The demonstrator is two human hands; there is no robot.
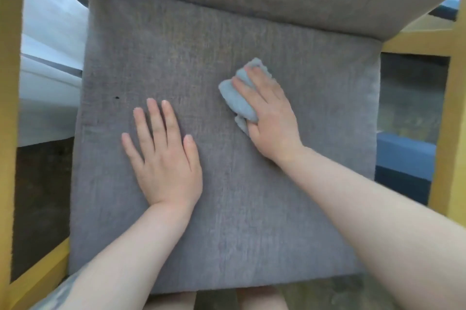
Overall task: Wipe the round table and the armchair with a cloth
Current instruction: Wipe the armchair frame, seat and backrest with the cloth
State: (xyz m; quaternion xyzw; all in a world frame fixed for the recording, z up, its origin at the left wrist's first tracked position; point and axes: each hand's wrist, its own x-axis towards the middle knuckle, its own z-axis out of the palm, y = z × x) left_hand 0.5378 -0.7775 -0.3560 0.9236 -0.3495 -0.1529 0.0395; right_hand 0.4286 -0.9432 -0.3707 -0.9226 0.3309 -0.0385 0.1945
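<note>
Leaning over the armchair (pixel 252 7), I have both forearms crossing the seat cushion's (pixel 227 208) near edge, where bare grey fabric lies between them. My left hand (pixel 164 158) rests flat on the cushion left of centre, fingers straight and spread, holding nothing, with open fabric on to the left edge and a small dark speck (pixel 117 97) just beyond my little finger. My right hand (pixel 267 113) sits farther in, right of centre, fingers curled over a bunched pale blue cloth (pixel 238 100) and pressing it onto the cushion; the cloth sticks out past my fingertips and thumb. A clear band of fabric separates it from the right edge and from the far edge, where the grey backrest meets the seat. Yellow wooden arm frames (pixel 10 108) flank both side edges, standing apart from the cushion, with dark floor (pixel 37 196) showing through the gaps and a blue block (pixel 406 155) beyond the right frame.
</note>
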